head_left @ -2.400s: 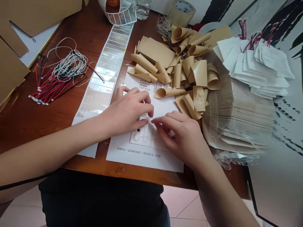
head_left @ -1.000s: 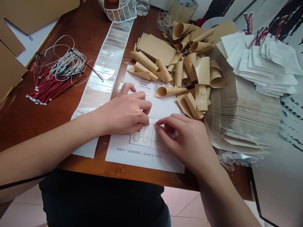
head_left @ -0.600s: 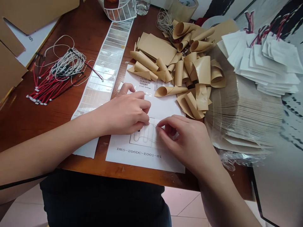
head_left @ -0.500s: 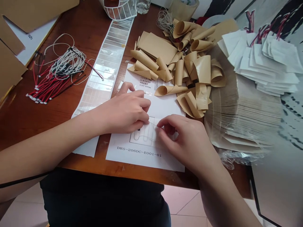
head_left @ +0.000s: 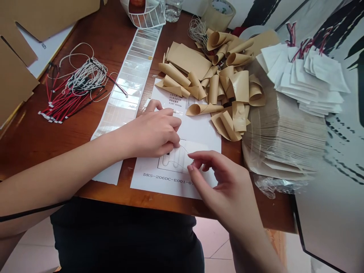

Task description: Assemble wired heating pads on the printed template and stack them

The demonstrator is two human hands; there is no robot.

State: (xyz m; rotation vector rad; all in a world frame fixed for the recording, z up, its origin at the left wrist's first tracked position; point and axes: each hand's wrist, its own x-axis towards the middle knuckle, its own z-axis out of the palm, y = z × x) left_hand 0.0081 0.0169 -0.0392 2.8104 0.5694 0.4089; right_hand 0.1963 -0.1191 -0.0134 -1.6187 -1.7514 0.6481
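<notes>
A printed white sheet [head_left: 156, 182] lies near the table's front edge, with a boxed drawing of a looping line on it. Over the drawing rests a whitish, see-through pad [head_left: 196, 146], partly covered. My left hand [head_left: 156, 132] is bent over the pad's left part, fingertips pressed down; what lies under them is hidden. A thin wire [head_left: 184, 148] runs out from beneath those fingers and bows to the right. Its other stretch is pinched between thumb and forefinger of my right hand [head_left: 218, 178], held slightly above the sheet.
Left, a bundle of white, red and black wires [head_left: 82, 81] lies beside a label strip [head_left: 126, 87]. Curled brown paper pieces [head_left: 214, 89] crowd behind the sheet. To the right stand stacked sheets [head_left: 287, 132] topped by white pads [head_left: 309, 79]. Packing tape [head_left: 218, 15] sits behind.
My right hand has moved down and slightly towards me, its thumb and forefinger now a little wider apart. The wire bows in a wider curve. My left hand stays in place.
</notes>
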